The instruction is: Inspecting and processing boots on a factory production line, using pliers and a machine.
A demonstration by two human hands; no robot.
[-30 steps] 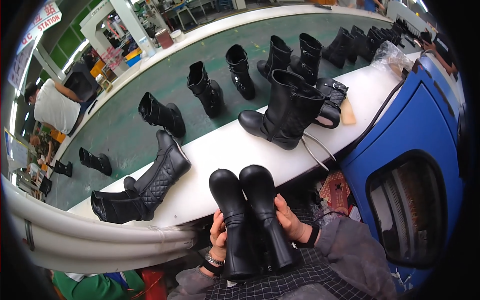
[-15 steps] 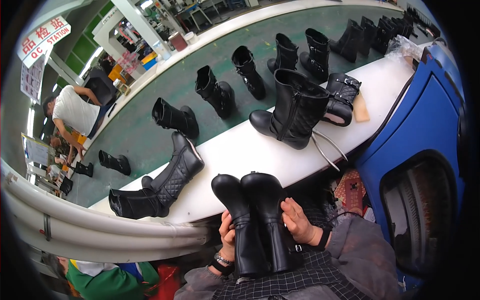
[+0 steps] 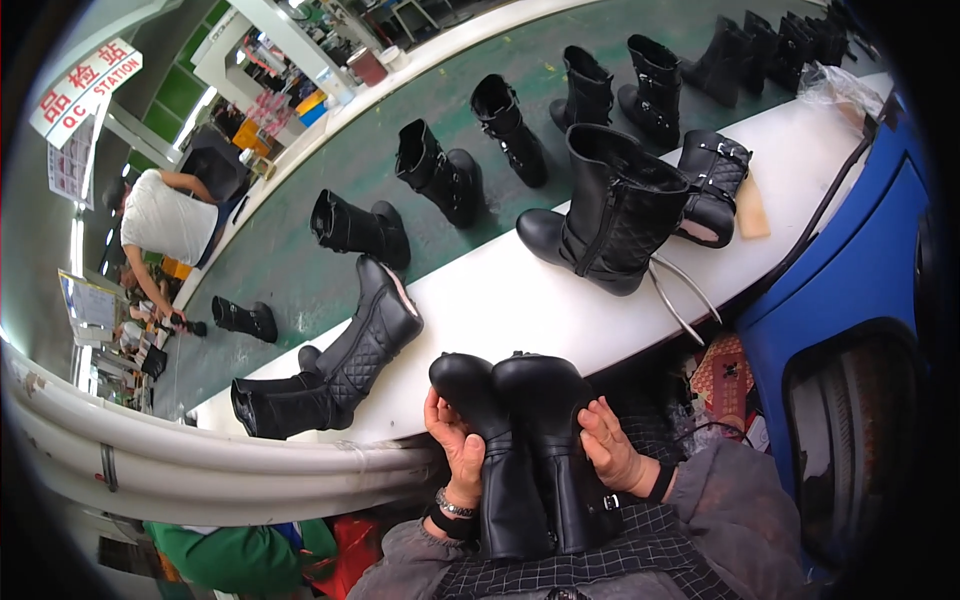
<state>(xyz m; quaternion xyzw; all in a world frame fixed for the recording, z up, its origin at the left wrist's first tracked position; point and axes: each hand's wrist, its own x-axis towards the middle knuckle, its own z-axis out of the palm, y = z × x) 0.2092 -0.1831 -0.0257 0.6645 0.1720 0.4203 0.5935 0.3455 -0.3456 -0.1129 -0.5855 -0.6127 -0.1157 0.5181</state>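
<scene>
Two black boots are held side by side over my lap, toes pointing away from me. My left hand [image 3: 457,450] grips the left boot [image 3: 512,500] at its outer side, thumb near the ankle and fingers up along the foot. My right hand [image 3: 612,447] is closed on the right boot [image 3: 545,400] from the other side, fingertips by its ankle strap. A small silver buckle shows on that boot's shaft. Just beyond, on the white ledge [image 3: 480,320], one pair of quilted black boots [image 3: 365,350] lies on the left, and a tall boot [image 3: 615,215] stands on the right.
Several black boots stand along the green belt [image 3: 290,290] behind the ledge. A buckled boot [image 3: 715,190], a tan block [image 3: 752,205], a curved metal rod [image 3: 680,300] and clear plastic [image 3: 840,95] are at right. A blue machine [image 3: 830,260] borders my right. A co-worker [image 3: 165,225] leans over the belt far left.
My left hand has shifted up along the left boot, its fingers now nearer the toe. The right hand keeps its hold. The view has turned slightly, and the co-worker handles a boot.
</scene>
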